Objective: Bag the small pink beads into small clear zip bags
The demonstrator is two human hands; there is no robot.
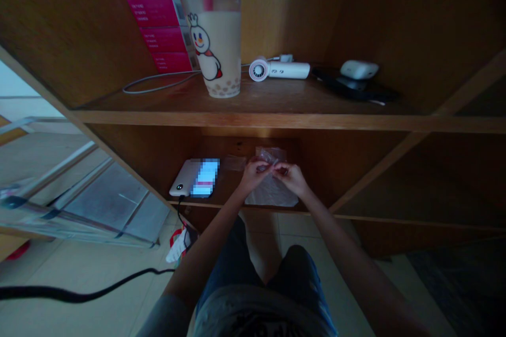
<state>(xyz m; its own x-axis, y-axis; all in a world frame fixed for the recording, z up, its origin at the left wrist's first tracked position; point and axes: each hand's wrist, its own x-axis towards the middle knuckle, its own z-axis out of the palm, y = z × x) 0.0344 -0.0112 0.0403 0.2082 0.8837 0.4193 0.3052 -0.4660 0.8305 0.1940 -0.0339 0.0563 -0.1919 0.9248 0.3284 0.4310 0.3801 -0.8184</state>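
On the lower shelf, my left hand (253, 174) and my right hand (291, 176) meet fingertip to fingertip. Both are closed in a pinch on thin, clear crumpled plastic (269, 155), which looks like a small plastic bag. Below the hands, a flat translucent plastic sheet or bag (272, 195) lies at the shelf's front edge. Whether it is one piece with the pinched plastic I cannot tell. Left of my left hand, another small clear plastic piece (234, 162) lies flat on the wood.
A power bank (182, 178) with a black cable and a lit phone (205, 178) lie at left. Above stand a bubble tea cup (221, 42), pink boxes (162, 29), a handheld fan (280, 69) and a white case (359, 69). A metal rack (95, 189) stands left.
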